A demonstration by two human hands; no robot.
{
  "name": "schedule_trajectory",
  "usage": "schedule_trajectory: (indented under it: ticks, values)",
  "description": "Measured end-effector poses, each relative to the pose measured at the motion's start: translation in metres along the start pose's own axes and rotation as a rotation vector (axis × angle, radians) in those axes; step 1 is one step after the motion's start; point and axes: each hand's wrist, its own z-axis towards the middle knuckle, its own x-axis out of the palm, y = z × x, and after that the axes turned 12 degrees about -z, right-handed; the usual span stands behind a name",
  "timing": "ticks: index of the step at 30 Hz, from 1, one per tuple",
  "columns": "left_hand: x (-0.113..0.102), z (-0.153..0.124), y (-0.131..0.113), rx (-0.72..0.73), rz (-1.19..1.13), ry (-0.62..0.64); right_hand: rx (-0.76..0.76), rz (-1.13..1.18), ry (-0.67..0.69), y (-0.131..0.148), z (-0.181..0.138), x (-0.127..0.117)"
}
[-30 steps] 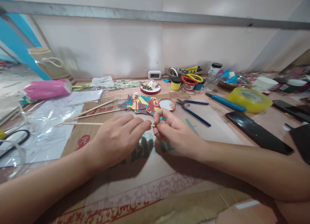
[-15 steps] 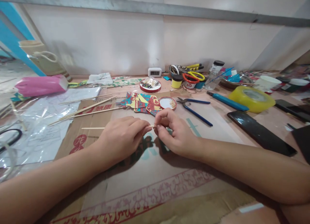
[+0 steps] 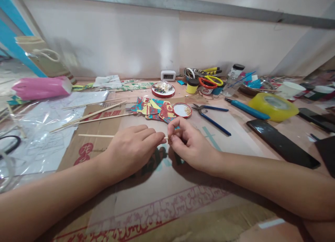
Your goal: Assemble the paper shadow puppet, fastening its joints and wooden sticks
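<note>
A thin bamboo stick runs level through the closed fingers of my left hand, its long end sticking out to the left. At its other end, my right hand pinches the tip between thumb and forefinger. Something small and brownish shows at that tip, too small to make out. Just beyond the fingers lies a flat painted figure in red, yellow and blue, with a stick attached at its left. Beside it is a red-rimmed lid holding tiny gold pieces.
Blue-handled pliers lie right of the lid. Farther right are a dark phone, a blue cutter and a yellow tape roll. Loose bamboo sticks lie at left. A dish of beads and small clock stand behind.
My left hand and the stick have shifted slightly, with more of the stick showing at left. The right fingers have turned a little at the tip. The view has tilted slightly.
</note>
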Motion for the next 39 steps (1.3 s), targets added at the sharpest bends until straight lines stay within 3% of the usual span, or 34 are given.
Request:
schedule_trajectory:
  ticks: [5,10,14,16,18,21,23,24,26,30,34,39]
  values:
    - [-0.006,-0.001,0.000,0.034,0.016,0.055,0.087,0.166,-0.005,0.009,-0.002,0.002]
    - [-0.001,0.002,0.003,-0.037,0.049,-0.014,0.077,0.075,-0.031,0.008,0.006,-0.002]
    - [0.007,0.003,0.009,-0.132,-0.026,-0.082,-0.076,-0.369,-0.155,0.030,0.009,-0.027]
    - [0.011,0.003,0.011,-0.186,-0.073,-0.053,-0.172,-0.739,-0.136,0.057,-0.002,-0.045]
    - [0.015,0.002,0.014,-0.255,-0.093,-0.009,-0.248,-0.960,-0.223,0.089,-0.022,-0.063]
    - [0.021,0.003,0.016,-0.339,-0.111,0.089,-0.250,-1.137,-0.322,0.126,-0.048,-0.087]
    - [0.021,0.003,0.017,-0.361,-0.124,0.142,-0.220,-1.282,-0.295,0.129,-0.049,-0.102]
    - [0.021,0.004,0.018,-0.361,-0.130,0.155,-0.212,-1.342,-0.250,0.123,-0.044,-0.110]
    - [0.019,0.004,0.018,-0.362,-0.130,0.163,-0.045,-1.435,-0.141,0.096,-0.026,-0.126]
    - [0.015,0.006,0.017,-0.391,-0.107,0.186,0.156,-1.494,-0.010,0.015,0.006,-0.150]
    - [0.012,0.007,0.017,-0.390,-0.114,0.165,0.106,-1.483,0.059,-0.034,0.011,-0.158]
    - [0.010,0.006,0.021,-0.388,-0.122,0.151,0.042,-1.495,0.010,-0.045,0.006,-0.157]
